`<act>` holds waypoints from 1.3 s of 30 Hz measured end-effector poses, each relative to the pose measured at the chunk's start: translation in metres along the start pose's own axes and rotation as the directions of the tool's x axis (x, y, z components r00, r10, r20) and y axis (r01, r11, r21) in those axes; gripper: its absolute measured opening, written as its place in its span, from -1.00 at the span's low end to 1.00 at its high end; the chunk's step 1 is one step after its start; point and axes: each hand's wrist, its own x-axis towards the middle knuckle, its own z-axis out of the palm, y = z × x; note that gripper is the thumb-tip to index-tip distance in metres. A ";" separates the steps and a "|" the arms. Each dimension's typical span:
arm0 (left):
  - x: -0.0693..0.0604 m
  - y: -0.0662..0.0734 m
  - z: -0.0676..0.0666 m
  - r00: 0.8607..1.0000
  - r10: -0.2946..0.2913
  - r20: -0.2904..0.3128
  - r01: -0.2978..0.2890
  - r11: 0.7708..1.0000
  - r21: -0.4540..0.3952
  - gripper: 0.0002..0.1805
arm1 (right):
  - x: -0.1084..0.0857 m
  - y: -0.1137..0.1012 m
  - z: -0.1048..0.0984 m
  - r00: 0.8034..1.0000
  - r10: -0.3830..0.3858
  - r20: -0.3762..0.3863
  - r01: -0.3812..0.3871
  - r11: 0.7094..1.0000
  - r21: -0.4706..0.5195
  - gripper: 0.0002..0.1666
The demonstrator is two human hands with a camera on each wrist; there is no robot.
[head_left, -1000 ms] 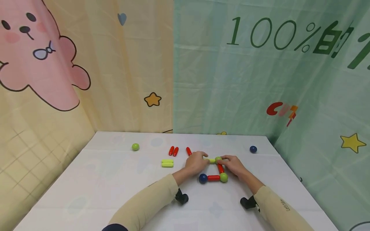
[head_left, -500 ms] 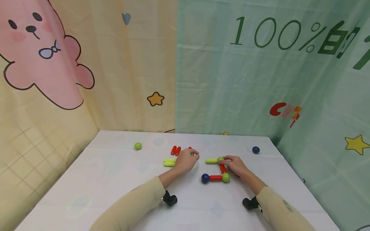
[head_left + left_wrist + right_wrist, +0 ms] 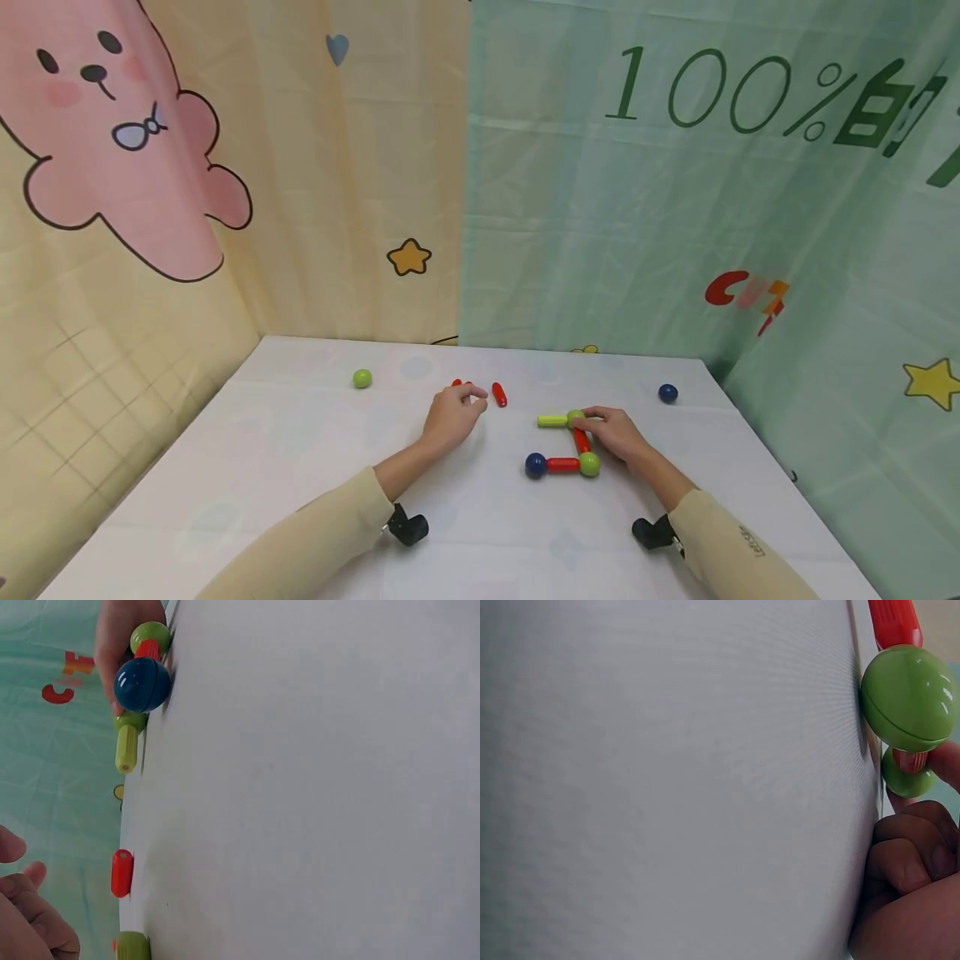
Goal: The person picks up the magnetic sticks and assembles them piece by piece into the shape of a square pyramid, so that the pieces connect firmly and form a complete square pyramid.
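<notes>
My right hand pinches the far green ball of a joined chain on the table. From that ball a lime stick points left, and a red stick runs to a nearer green ball. Another red stick links this one to a blue ball. My left hand, fingers bent and parted around nothing visible, is left of the chain, hiding part of the loose pieces. In the left wrist view, a lime piece lies beside the left hand.
A loose red stick lies right of my left fingertips, with red ends showing behind that hand. One loose green ball sits at the far left of the white table, a blue ball at the far right.
My left hand has let go of the chain's lime stick and moved left, over the loose lime sticks, uncovering the single red stick. My right hand keeps its pinch on the green ball.
</notes>
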 end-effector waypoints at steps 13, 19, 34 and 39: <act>-0.005 -0.025 -0.043 0.980 -0.185 -0.076 0.166 0.965 -0.203 -0.71 | -0.002 0.001 -0.002 1.000 -0.008 -0.001 0.008 1.000 -0.006 -0.25; -0.001 -0.045 -0.060 0.960 -0.248 -0.127 0.214 0.949 -0.233 -0.67 | -0.002 0.002 -0.001 1.000 -0.003 0.000 0.003 1.000 -0.002 -0.26; 0.014 -0.081 -0.095 0.884 -0.330 -0.332 0.204 0.910 -0.360 -0.64 | -0.002 0.000 0.000 1.000 0.023 0.009 -0.023 1.000 -0.003 -0.22; 0.022 -0.092 -0.103 0.851 -0.354 -0.387 0.221 0.911 -0.347 -0.63 | 0.000 0.000 0.001 1.000 0.024 0.010 -0.024 1.000 -0.002 -0.22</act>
